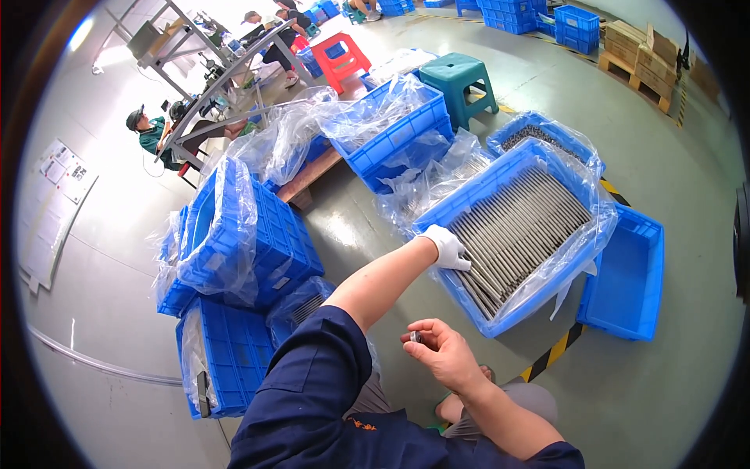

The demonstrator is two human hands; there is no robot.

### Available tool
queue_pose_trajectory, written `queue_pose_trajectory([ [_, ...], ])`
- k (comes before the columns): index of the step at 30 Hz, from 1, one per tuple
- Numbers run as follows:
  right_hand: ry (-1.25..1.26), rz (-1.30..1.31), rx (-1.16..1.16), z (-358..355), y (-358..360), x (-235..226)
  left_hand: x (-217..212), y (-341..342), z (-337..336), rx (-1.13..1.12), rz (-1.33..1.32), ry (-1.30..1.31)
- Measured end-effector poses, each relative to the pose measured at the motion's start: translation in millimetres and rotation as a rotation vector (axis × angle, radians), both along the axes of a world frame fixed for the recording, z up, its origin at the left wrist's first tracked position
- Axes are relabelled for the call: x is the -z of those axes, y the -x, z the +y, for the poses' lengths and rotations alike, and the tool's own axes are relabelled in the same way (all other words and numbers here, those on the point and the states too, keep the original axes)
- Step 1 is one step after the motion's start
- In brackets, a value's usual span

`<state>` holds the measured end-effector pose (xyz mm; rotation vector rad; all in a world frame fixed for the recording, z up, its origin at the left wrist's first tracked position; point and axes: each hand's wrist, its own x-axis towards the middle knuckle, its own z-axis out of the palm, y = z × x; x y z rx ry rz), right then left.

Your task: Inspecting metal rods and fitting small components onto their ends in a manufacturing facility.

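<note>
My left hand (pixel 447 248), in a white glove, reaches over the near left side of a blue crate (pixel 512 319) lined with clear plastic. Its fingers are closed at the end of a metal rod (pixel 486 277), which lies at a slight angle to the others. Many slim grey metal rods (pixel 531 223) lie side by side in that crate. My bare right hand (pixel 441 356) is held nearer to me, apart from the crate. Thumb and fingers pinch a small metal piece (pixel 415 336), mostly hidden by the fingertips.
An empty-looking blue crate (pixel 625 273) stands on the right, over yellow-black floor tape (pixel 553 353). Behind the rods, another crate (pixel 547 129) holds small metal parts. Stacked blue crates (pixel 266 234) stand left. Farther off are a green stool (pixel 459 82), a red stool (pixel 341 61) and a seated person (pixel 152 137).
</note>
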<state>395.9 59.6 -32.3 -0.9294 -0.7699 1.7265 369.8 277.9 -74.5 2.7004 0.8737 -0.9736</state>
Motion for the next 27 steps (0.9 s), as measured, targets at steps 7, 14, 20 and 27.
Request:
queue_pose_trajectory([
  [7, -0.001, -0.013, 0.002, 0.0, 1.6, -0.2, 0.3, 1.5, 0.7, -0.004, -0.006, 0.007],
  [14, 0.007, -0.046, -0.053, 1.6, -1.0, -2.2, 5.9, -4.3, 1.2, -0.024, 0.050, 0.052],
  [20, -0.004, -0.023, -0.052, 1.3, -3.3, 1.2, 1.5, -6.9, 1.1, 0.021, 0.081, 0.193],
  [27, -0.010, 0.000, -0.029, -1.3, -7.4, -0.5, -3.4, -18.0, 3.7, 0.131, 0.153, 0.288],
])
